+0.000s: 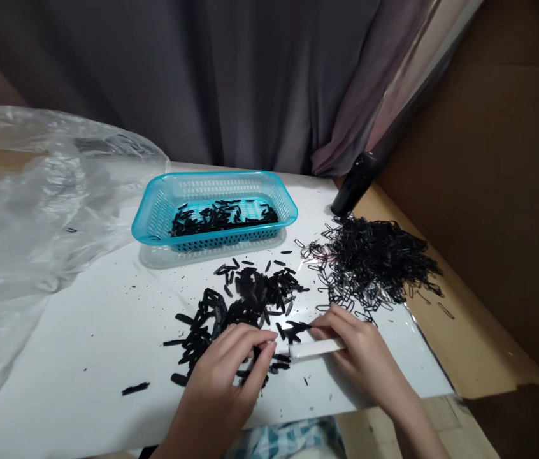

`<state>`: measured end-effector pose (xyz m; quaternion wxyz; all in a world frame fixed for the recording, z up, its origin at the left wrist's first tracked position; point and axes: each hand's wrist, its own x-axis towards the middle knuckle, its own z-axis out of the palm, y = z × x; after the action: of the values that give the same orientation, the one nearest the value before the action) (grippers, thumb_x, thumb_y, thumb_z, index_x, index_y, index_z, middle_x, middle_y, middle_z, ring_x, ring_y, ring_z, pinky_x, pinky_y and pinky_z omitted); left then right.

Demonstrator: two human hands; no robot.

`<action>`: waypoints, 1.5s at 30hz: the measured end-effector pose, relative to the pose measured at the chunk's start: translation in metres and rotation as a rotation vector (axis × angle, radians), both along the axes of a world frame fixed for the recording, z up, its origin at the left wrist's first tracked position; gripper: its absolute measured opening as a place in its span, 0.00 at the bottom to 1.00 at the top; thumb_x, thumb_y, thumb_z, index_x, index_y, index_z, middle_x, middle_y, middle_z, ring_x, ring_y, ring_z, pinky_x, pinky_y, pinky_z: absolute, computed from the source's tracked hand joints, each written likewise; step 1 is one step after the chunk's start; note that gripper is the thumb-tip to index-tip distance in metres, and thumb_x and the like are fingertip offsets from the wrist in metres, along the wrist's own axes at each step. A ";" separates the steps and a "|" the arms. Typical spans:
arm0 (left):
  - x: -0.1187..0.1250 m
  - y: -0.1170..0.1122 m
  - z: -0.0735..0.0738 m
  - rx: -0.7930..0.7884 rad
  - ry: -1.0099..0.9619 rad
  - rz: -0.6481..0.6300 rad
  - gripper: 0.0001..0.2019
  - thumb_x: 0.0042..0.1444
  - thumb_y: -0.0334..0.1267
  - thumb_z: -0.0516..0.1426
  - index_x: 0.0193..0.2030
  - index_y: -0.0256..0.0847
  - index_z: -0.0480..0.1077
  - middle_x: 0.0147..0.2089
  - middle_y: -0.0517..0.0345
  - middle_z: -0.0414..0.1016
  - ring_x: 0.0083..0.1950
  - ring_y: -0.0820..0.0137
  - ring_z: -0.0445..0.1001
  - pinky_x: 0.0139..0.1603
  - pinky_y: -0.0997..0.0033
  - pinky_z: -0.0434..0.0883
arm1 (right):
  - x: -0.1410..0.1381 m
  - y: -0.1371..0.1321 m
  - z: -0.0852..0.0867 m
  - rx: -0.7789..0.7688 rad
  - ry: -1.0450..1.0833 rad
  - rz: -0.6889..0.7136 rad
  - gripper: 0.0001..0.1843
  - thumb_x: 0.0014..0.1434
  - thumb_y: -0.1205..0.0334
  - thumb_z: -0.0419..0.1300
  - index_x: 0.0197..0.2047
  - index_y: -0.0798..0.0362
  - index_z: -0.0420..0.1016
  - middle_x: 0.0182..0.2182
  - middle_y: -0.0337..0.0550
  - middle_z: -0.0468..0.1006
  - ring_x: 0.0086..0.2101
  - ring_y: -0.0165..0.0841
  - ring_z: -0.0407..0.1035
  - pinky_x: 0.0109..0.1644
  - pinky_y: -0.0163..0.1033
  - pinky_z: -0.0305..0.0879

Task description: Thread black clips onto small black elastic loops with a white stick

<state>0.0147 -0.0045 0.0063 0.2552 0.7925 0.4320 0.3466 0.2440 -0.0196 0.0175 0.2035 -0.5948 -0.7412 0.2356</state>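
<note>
My left hand (pixel 224 366) is over the near edge of a heap of small black oblong pieces (pixel 250 290). Its thumb and forefinger are pinched together, and whatever is between them is too small to make out. To its right, my right hand (pixel 360 347) is closed around a white, flat, stick-like tool (pixel 317 348) that points left toward the left fingertips. Several dark pieces (pixel 295 330) lie by the right fingertips. Beyond the right hand spreads a large pile of thin black wire clips (pixel 379 258).
A blue slotted basket (pixel 215 240) with more black pieces inside stands behind the heap. A black cylindrical object (pixel 354 183) leans at the back right. Clear plastic sheeting (pixel 59 191) covers the left side of the white table (pixel 83 408). Cardboard (pixel 489 191) walls the right.
</note>
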 end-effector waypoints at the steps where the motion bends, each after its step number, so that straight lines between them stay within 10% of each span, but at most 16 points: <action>1: 0.001 0.000 -0.001 0.029 -0.006 -0.008 0.07 0.64 0.29 0.55 0.45 0.42 0.71 0.41 0.55 0.77 0.43 0.67 0.75 0.47 0.70 0.70 | 0.000 -0.001 0.001 0.010 0.063 -0.004 0.09 0.67 0.70 0.52 0.40 0.51 0.73 0.36 0.42 0.74 0.34 0.34 0.71 0.37 0.38 0.63; 8: 0.014 0.001 -0.003 0.046 -0.179 -0.130 0.07 0.63 0.28 0.57 0.44 0.41 0.74 0.39 0.56 0.78 0.41 0.68 0.75 0.44 0.70 0.70 | -0.013 -0.015 0.008 0.040 0.427 0.076 0.06 0.69 0.64 0.56 0.41 0.48 0.73 0.34 0.38 0.73 0.35 0.30 0.68 0.36 0.35 0.60; 18: 0.013 -0.014 0.000 -1.121 -0.916 -0.320 0.13 0.60 0.48 0.61 0.35 0.40 0.72 0.28 0.66 0.61 0.23 0.82 0.55 0.23 0.83 0.55 | -0.012 -0.017 0.022 0.075 0.472 0.207 0.04 0.68 0.64 0.57 0.39 0.49 0.70 0.31 0.37 0.70 0.32 0.29 0.65 0.32 0.35 0.57; 24: 0.016 -0.014 0.001 -1.345 -1.039 -0.458 0.19 0.54 0.52 0.63 0.30 0.39 0.66 0.25 0.64 0.67 0.18 0.80 0.62 0.16 0.84 0.58 | -0.012 -0.018 0.023 0.170 0.324 0.180 0.05 0.68 0.68 0.53 0.40 0.49 0.66 0.32 0.38 0.70 0.32 0.30 0.67 0.33 0.35 0.58; 35: 0.002 -0.017 -0.002 -1.151 -0.539 -0.399 0.25 0.54 0.42 0.65 0.57 0.47 0.67 0.32 0.64 0.74 0.27 0.76 0.73 0.26 0.80 0.67 | -0.003 -0.012 0.027 0.301 0.209 0.108 0.07 0.67 0.71 0.53 0.41 0.49 0.68 0.33 0.39 0.72 0.33 0.31 0.68 0.33 0.36 0.62; 39: -0.004 -0.010 -0.004 -0.634 -0.195 -0.123 0.28 0.59 0.38 0.59 0.66 0.54 0.60 0.33 0.64 0.76 0.30 0.71 0.73 0.34 0.73 0.70 | 0.018 0.000 0.024 0.449 0.079 -0.160 0.07 0.65 0.70 0.57 0.43 0.49 0.73 0.34 0.41 0.73 0.32 0.32 0.67 0.33 0.36 0.61; 45: 0.000 0.006 -0.011 0.083 0.141 0.103 0.11 0.63 0.35 0.56 0.49 0.51 0.76 0.51 0.52 0.75 0.52 0.56 0.72 0.54 0.51 0.64 | 0.036 0.008 0.018 0.393 0.020 -0.461 0.08 0.63 0.66 0.59 0.43 0.49 0.77 0.32 0.39 0.73 0.27 0.32 0.64 0.30 0.37 0.57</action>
<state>0.0146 0.0017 -0.0044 0.1728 0.8015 0.4746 0.3202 0.2800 -0.0118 0.0352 0.3702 -0.6941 -0.6161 0.0409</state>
